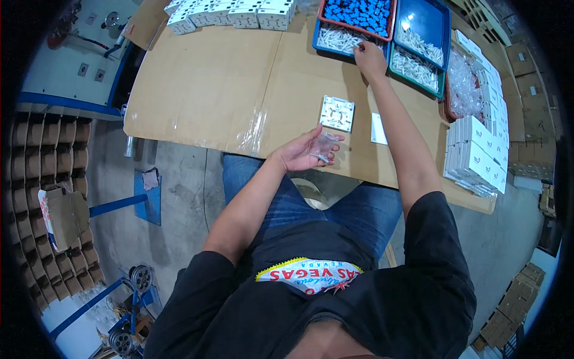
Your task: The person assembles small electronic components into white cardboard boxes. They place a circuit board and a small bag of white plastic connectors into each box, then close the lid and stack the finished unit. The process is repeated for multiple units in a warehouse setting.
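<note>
My left hand (299,153) is palm up near the table's front edge, its fingers curled round a small clear plastic bag (324,143). A thin pale piece (319,158) shows at the bag's lower end. My right hand (371,60) reaches to the far right, fingertips pinched together over a blue tray of small white plug-like pieces (338,39). What lies between those fingertips is too small to make out. A white square plate with a moulded frame (337,113) lies on the cardboard just beyond my left hand. Beside my right forearm rests a white paper slip (378,129).
A red tray of blue pieces (359,17) overlaps the blue tray. Right of it stand another blue tray (422,30) and a green tray (415,70), both with white pieces. Stacked white boxes (476,157) line the right edge; more boxes (233,14) stand at the back.
</note>
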`<action>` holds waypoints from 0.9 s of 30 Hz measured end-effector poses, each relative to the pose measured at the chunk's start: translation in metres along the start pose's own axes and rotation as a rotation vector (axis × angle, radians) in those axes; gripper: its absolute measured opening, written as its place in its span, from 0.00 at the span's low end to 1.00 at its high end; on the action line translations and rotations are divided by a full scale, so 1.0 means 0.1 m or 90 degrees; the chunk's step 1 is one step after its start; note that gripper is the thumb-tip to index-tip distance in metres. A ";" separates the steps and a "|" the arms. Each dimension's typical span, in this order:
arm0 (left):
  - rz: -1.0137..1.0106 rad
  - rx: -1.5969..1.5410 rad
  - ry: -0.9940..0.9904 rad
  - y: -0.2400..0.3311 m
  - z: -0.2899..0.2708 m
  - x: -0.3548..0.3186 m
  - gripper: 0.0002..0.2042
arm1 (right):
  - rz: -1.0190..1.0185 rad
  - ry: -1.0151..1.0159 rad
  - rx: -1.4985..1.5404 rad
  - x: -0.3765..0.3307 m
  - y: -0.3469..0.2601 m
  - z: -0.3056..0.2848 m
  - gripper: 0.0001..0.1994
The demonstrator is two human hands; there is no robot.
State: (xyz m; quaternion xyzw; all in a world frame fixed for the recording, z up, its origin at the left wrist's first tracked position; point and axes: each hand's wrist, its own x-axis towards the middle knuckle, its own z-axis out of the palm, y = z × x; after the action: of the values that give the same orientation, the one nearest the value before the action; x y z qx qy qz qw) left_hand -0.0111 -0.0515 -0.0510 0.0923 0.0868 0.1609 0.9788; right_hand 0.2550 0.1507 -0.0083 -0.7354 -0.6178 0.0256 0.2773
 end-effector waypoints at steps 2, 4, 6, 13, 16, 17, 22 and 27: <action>0.002 0.003 -0.006 -0.01 0.00 0.00 0.35 | -0.014 0.011 -0.010 0.04 0.04 0.10 0.13; 0.002 0.007 -0.004 -0.01 0.01 0.00 0.35 | -0.006 0.030 -0.009 0.07 0.07 0.19 0.11; -0.002 0.011 0.007 0.00 0.03 0.02 0.35 | -0.005 0.033 0.028 0.11 0.15 0.22 0.11; 0.003 0.010 0.015 -0.01 0.03 0.00 0.38 | 0.058 0.080 0.311 -0.24 0.19 -0.14 0.12; 0.005 0.022 0.024 0.01 0.07 0.01 0.38 | 0.092 0.043 0.519 -0.77 0.11 -0.43 0.09; 0.004 0.022 0.034 0.02 0.08 0.01 0.37 | 0.110 0.029 0.602 -0.96 0.09 -0.52 0.09; 0.004 0.022 0.026 -0.01 0.02 -0.01 0.35 | 0.220 -0.175 0.638 -1.84 -0.25 -1.01 0.07; 0.012 0.034 0.032 -0.02 0.04 -0.01 0.32 | 0.130 -0.321 0.529 -2.13 -0.34 -1.17 0.08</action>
State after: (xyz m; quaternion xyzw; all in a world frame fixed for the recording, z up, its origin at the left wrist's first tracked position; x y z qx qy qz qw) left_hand -0.0104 -0.0540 -0.0478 0.1152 0.1148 0.1701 0.9719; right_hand 0.2189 -0.0871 0.0410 -0.5901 -0.5280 0.4741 0.3851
